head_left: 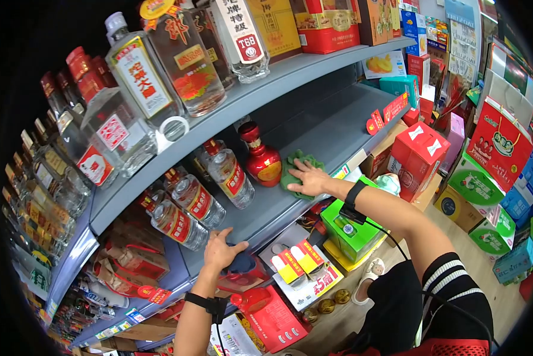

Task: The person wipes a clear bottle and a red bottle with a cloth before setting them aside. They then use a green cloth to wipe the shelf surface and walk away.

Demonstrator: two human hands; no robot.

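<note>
Right hand (310,178): flat, fingers spread, pressing the green cloth (295,172) on the grey shelf (332,133).
Green cloth: bunched, just beside the red bottle (263,159).
Left hand (221,249): curled over the shelf's front edge, gripping it.
Shelf surface: grey metal, bare at the right; clear bottles (210,190) with red labels at the left.
Room: shop aisle, wooden floor (456,261), boxed goods (417,157) stacked close.

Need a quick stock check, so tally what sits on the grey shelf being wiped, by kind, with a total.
Clear liquor bottles with red labels: 3 in plain view
Red ceramic bottle: 1
Green cloth, under the right hand: 1
Total: 5
</note>
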